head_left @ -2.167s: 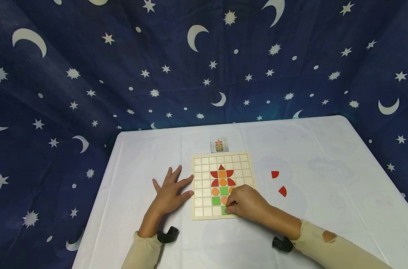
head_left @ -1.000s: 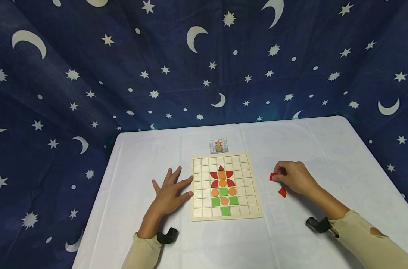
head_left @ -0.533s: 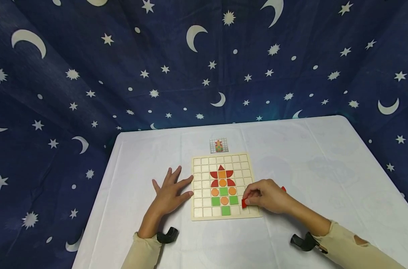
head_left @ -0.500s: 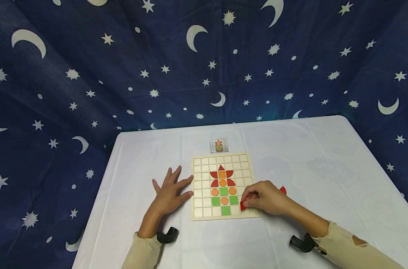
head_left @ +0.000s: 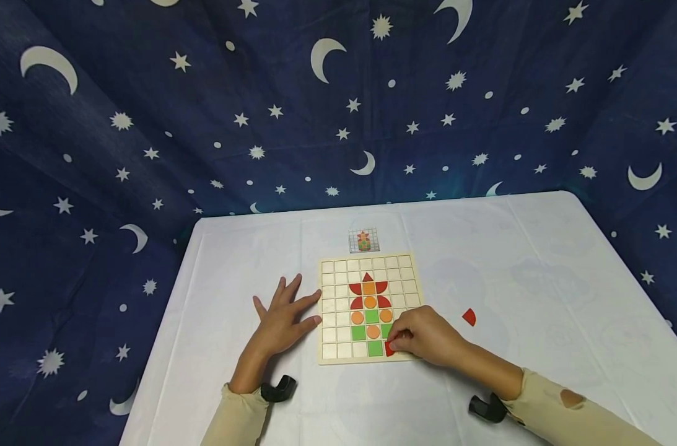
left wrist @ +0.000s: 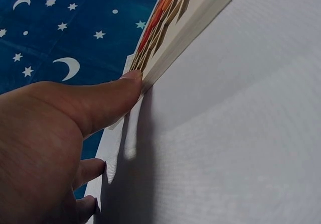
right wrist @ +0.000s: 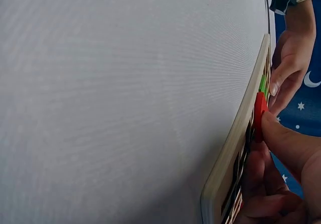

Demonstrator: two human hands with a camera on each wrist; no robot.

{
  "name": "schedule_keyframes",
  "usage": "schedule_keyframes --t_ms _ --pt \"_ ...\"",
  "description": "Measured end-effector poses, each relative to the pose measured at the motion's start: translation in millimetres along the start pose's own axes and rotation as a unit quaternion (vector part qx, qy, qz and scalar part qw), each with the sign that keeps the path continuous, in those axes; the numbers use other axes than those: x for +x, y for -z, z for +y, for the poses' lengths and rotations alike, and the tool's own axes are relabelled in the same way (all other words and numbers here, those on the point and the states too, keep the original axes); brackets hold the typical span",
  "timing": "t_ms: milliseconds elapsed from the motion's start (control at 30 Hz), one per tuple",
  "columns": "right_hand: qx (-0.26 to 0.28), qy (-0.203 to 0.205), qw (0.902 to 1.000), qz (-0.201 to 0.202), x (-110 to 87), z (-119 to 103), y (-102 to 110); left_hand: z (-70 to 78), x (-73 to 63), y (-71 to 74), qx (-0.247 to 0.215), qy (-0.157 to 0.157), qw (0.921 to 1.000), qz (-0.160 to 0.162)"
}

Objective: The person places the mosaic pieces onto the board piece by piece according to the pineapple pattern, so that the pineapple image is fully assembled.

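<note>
A wooden grid board [head_left: 336,305] bears a pattern of red, orange and green tiles. My right hand [head_left: 430,337] pinches a red quarter-circle tile [head_left: 389,349] between thumb and fingers, over the front row just right of a green square tile [head_left: 375,349]. In the right wrist view, that red tile [right wrist: 259,114] stands against the board, the thumb pressing its near face. My left hand [head_left: 282,319] lies spread on the table, with thumb and index fingertips right at the board's left edge. The left wrist view shows that thumb [left wrist: 113,101] against the board's side.
Another red quarter-circle tile [head_left: 469,317] lies on the white tablecloth [head_left: 516,279], right of the board. A small card [head_left: 363,240] printed with a tile pattern lies behind the board. A dark blue curtain [head_left: 282,80] with moons and stars hangs behind the table.
My right hand left a green tile in the front row, took a red quarter-circle from the table at right and carried it left to the board. My left hand stayed put.
</note>
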State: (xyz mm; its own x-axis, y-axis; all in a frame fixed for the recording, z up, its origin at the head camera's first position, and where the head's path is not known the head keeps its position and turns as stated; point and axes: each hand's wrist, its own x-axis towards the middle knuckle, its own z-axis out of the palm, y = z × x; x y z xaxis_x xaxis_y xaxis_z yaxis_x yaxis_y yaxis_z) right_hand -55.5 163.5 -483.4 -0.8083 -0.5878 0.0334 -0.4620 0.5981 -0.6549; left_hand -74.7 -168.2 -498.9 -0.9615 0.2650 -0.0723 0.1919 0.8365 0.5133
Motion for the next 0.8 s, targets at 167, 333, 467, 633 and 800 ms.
schedule_keyframes --t_ms 167,333,467,633,800 --pt "-0.042 0.004 0.9990 0.015 0.6 -3 -3 0.0 0.2 0.0 -0.001 0.000 1.0000 0.000" --pt "-0.056 -0.016 0.9982 0.015 -0.2 -5 0 -0.2 0.1 0.1 -0.004 -0.002 1.0000 0.001" --pt "-0.062 -0.036 0.9969 0.034 -3.1 -1 17 0.1 0.1 0.8 -0.004 -0.003 1.0000 0.003" --pt "-0.094 -0.078 0.9924 0.016 -14.0 19 57 -0.2 -0.1 0.7 -0.005 -0.003 1.0000 0.002" --pt "-0.117 -0.108 0.9864 -0.039 -29.8 50 92 -0.4 -0.3 0.4 -0.005 -0.003 1.0000 0.003"
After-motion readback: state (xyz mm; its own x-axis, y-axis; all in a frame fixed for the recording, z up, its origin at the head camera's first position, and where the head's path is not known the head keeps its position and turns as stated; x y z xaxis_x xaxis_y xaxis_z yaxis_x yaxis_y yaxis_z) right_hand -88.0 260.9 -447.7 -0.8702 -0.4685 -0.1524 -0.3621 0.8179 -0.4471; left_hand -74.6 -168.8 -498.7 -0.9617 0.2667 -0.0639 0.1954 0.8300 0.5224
